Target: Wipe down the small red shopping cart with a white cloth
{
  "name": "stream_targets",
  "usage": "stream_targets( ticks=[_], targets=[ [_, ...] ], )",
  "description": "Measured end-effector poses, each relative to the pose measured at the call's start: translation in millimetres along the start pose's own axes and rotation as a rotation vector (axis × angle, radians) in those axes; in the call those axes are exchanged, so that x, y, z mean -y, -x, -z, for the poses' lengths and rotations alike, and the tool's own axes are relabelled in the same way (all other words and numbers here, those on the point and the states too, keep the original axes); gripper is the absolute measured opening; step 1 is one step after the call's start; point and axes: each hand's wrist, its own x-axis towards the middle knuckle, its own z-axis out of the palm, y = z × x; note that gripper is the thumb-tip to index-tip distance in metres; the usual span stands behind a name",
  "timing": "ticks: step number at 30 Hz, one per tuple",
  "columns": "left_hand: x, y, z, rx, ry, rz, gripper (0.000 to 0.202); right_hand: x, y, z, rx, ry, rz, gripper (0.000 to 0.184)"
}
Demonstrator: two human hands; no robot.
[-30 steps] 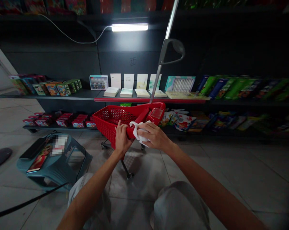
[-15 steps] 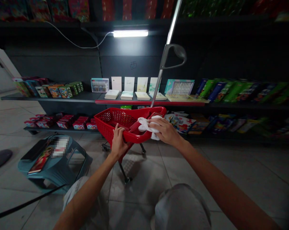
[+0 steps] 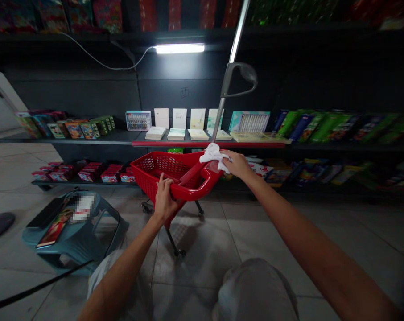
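A small red shopping cart (image 3: 148, 179) with a perforated basket stands on wheeled legs in front of me. My left hand (image 3: 164, 200) grips its near rim, fingers over the edge. In my right hand (image 3: 237, 164) is a crumpled white cloth (image 3: 212, 153), pressed on the far right part of the cart's rim, by the handle. A metal pole (image 3: 222, 104) with a grey loop-shaped bracket (image 3: 238, 80) rises from the cart's far right end.
Behind the cart, a dark shelf (image 3: 118, 135) carries boxes, books and bagged snacks. Red packs (image 3: 90, 171) fill the lower shelf at left. A blue-grey stool (image 3: 105, 234) with flat items on it stands to my left. A lit tube lamp (image 3: 180, 48) hangs above.
My right hand has moved the cloth away from me along the cart's rim, uncovering the near right corner. My left hand stays on the rim.
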Motion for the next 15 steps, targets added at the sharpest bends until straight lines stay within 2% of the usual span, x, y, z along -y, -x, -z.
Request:
stream_targets(
  ticks=[3,7,11,15],
  targets=[
    [3,1,1.8,-0.003,-0.01,-0.01,0.063,-12,-10,4,0.061,0.096,-0.149,0.043],
    [8,1,2.8,-0.005,-0.02,-0.029,0.065,-15,-25,8,0.167,0.221,-0.265,0.04],
    [11,1,1.7,-0.009,-0.01,-0.036,0.064,-6,-39,6,0.188,0.279,-0.345,0.038],
    [12,1,2.8,-0.01,0.001,-0.046,0.065,13,-38,2,0.2,0.293,-0.364,0.038]
  ],
)
